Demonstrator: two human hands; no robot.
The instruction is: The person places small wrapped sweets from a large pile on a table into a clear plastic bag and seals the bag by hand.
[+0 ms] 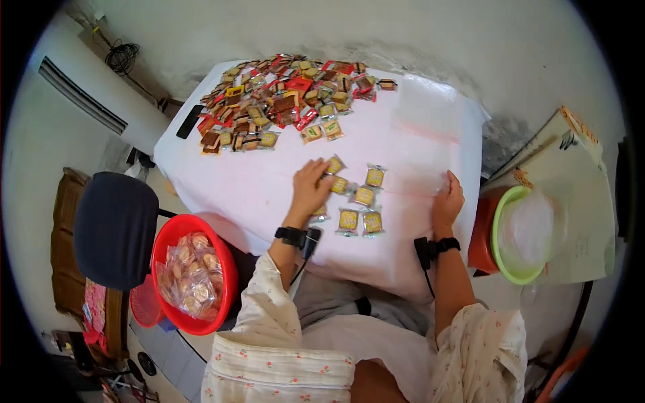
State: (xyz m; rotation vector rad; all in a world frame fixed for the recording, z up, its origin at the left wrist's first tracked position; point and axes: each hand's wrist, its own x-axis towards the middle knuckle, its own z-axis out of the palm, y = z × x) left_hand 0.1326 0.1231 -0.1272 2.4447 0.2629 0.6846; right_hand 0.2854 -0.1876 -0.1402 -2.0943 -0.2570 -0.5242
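Observation:
My left hand (310,189) rests over several small yellow-wrapped square packets (339,185), fingertips touching them, fingers slightly bent and not visibly gripping. More yellow packets (349,218) lie in a loose group to its right and below. My right hand (447,201) rests at the table's right side, fingers loosely bent, against the lower end of flat clear plastic bags (423,161); I see nothing clearly held in it. A large pile of mixed red, brown and yellow wrapped packets (282,101) covers the table's back left.
A white-covered table (248,188) carries a black phone (190,121). At left are a dark chair (114,228) and a red basin (161,289) of wrapped round pieces. At right are a green basin (504,269) with clear plastic and a pale board (584,201).

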